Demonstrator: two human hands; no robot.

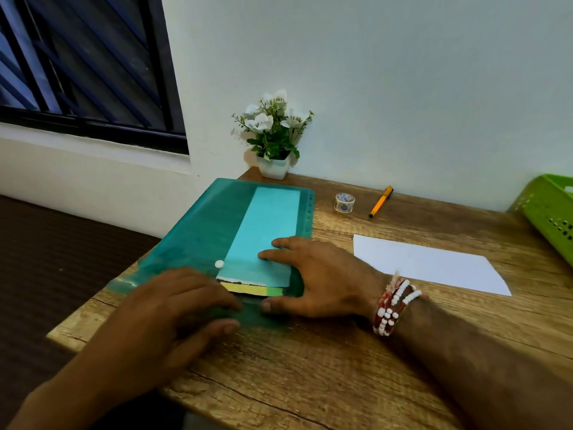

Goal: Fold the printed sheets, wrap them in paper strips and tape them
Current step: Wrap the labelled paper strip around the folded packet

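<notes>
Printed sheets [262, 234] inside green folder [198, 231], left end of bench [310, 367]. Step, likely: getting sheets out; folding not begun. Right hand [313, 274] flat, fingers spread, pressing folder. Left hand [173, 308] bent over folder's near edge; pinching or resting, cannot tell. Next: lift flap, slide sheets free. Tape roll [344, 202], white paper [428, 262] lie to right.

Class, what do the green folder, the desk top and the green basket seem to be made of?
Folder: thin plastic, translucent, slight sheen; sheets show through it.
Desk top: wood or wood-look laminate, matt; grain lines and cracks show.
Basket: moulded plastic, probably rigid; rows of holes in its wall.
</notes>
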